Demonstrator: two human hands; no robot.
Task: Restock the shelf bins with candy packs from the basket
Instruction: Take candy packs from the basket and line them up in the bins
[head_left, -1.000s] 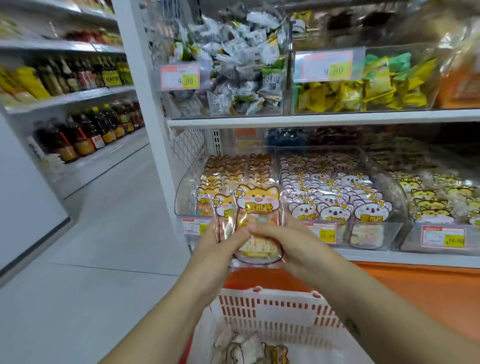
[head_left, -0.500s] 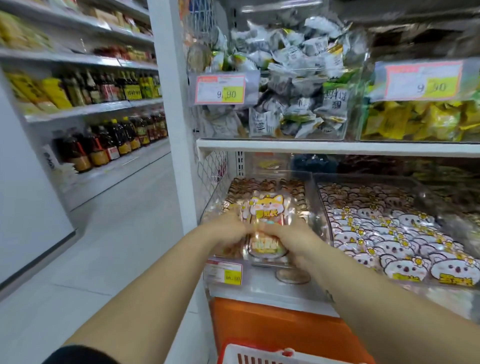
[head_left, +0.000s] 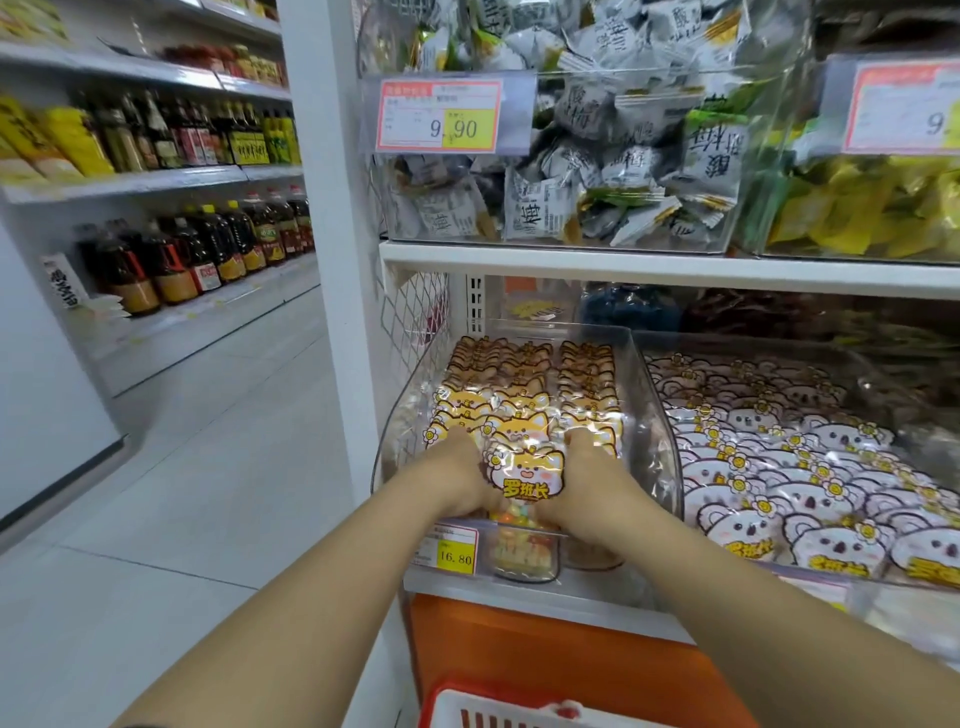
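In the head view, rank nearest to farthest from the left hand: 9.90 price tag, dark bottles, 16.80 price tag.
1. 16.80 price tag, just below the left hand, on the bin front.
2. 9.90 price tag, on the upper bin, above.
3. dark bottles, across the aisle, far left.

Arms fwd; L hand (head_left: 456, 470), R hand (head_left: 592, 486) close, fingers (head_left: 577, 446) pinching candy pack (head_left: 524, 478).

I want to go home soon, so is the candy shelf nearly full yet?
Looks close for this bin. Done: the fox-pack bin already holds rows of packs, and the koala bin beside it looks full. In hand: the left hand and right hand hold one fox pack at the bin's front edge. Left: only the rim of the basket shows, so what remains inside cannot be told.
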